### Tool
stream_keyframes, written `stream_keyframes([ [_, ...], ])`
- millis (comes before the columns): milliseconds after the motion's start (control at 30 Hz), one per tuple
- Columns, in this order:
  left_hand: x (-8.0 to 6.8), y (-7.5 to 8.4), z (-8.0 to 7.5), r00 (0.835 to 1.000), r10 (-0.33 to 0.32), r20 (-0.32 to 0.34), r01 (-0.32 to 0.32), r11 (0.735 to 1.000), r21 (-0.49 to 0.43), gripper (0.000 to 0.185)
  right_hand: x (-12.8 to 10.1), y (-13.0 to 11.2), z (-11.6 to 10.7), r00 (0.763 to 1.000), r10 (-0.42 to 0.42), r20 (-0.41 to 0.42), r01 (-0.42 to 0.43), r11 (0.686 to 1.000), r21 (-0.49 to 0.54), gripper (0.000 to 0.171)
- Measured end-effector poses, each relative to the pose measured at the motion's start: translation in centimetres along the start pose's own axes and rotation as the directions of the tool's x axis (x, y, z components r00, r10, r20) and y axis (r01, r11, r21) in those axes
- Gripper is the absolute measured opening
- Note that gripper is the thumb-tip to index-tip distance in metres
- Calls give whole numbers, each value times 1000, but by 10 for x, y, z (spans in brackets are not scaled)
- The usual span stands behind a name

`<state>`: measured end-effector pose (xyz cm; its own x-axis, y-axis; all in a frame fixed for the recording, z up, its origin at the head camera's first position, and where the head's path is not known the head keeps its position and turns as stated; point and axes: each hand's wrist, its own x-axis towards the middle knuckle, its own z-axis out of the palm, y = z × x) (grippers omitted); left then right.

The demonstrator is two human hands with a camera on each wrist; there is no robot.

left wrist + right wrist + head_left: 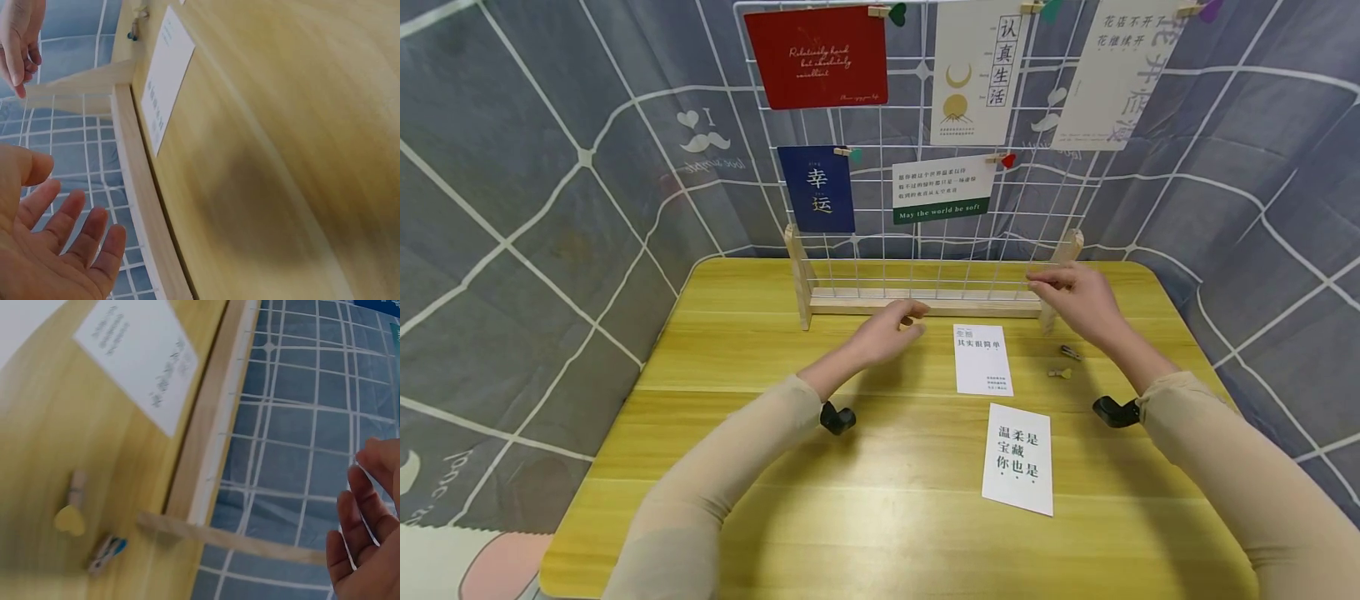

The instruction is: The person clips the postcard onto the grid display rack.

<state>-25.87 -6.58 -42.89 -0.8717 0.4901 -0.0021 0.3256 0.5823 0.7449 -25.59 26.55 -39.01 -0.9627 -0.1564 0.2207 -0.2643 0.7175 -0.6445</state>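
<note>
My left hand (891, 332) hovers low before the wire grid rack (925, 305), its fingers loosely bent and nothing in them. The right hand (1078, 300) is raised at the rack's right side, thumb and fingertips close together; the right wrist view shows no object in its fingers (365, 506). Between the hands lies a white card (983, 371) with printed characters, and nearer me another white card (1017, 492). Below the right hand are two small wooden clips: one with a yellow heart (70, 520), the other with a blue end (105, 553).
On the grid hang a red card (820, 71), a moon card (958, 75), a white card with purple print (1097, 92), a blue card (817, 200) and a green-edged card (942, 190), each clipped. Grey checked cloth (550, 250) surrounds the wooden table (880, 533).
</note>
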Motion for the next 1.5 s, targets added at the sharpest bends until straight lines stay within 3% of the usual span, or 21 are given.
stream_keyframes([
  [167, -2, 0, 9, 998, 5, 61, -10, 996, 85, 46, -9, 13, 0, 999, 1, 48, 1, 999, -37, 41],
  [400, -3, -1, 23, 989, 72, 131, -102, 965, 242, 49, -21, 28, 2, 998, -9, 67, 16, 995, -102, 34],
  [700, -4, 4, 36, 980, 96, 177, -151, 931, 333, 53, -28, 46, 4, 996, -31, 84, 46, 982, -185, 33],
  [900, -3, 4, 48, 965, 111, 239, -210, 870, 446, 59, -33, 61, 3, 996, -35, 85, 54, 970, -237, 31],
  [1167, -5, 6, 63, 939, 98, 329, -268, 809, 523, 65, -38, 83, 4, 984, 19, 176, 35, 953, -302, 30],
  [1500, -8, 5, 79, 907, 112, 406, -351, 734, 582, 64, -52, 104, 9, 981, -52, 189, 111, 943, -314, 26],
])
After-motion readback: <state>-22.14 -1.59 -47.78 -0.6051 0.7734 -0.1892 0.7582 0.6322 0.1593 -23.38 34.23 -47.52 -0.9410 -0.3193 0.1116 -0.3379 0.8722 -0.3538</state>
